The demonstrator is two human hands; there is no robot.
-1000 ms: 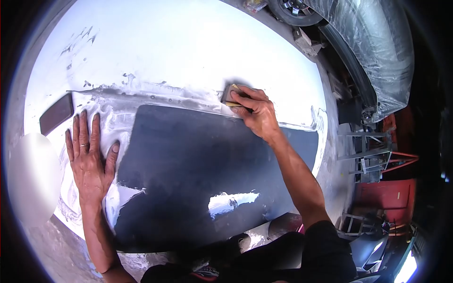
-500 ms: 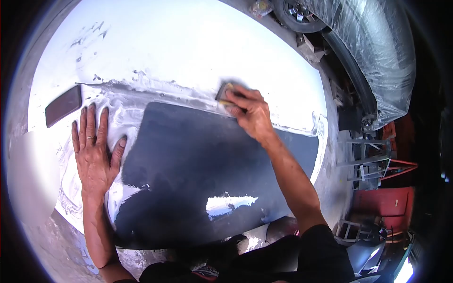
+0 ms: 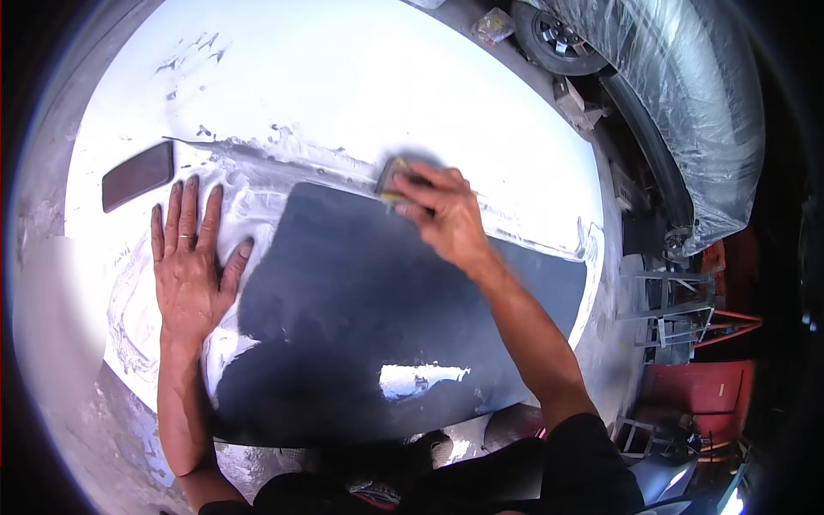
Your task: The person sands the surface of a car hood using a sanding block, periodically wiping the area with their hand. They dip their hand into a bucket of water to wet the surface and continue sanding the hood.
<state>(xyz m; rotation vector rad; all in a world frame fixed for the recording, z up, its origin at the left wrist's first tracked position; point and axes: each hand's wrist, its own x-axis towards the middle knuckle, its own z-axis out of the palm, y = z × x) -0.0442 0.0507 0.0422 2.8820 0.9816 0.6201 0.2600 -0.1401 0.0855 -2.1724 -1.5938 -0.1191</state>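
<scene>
A large white panel lies under both hands, with a broad dark grey area on its near side. My left hand rests flat on the chalky, dusty white part, fingers spread and a ring on one of them. Just beyond its fingertips lies a dark brown flat rectangle. My right hand grips a small dark sanding block with a yellowish edge, held on the ridge along the far border of the dark grey area. Grey smears run along that ridge; motion slightly blurs the block.
At the upper right a car wheel and a body wrapped in clear plastic stand beyond the panel. Metal stands and a red panel are on the right. Concrete floor shows around the edges.
My right hand has moved the sanding block a little left along the ridge. The view has shifted slightly; my left hand stays flat on the panel.
</scene>
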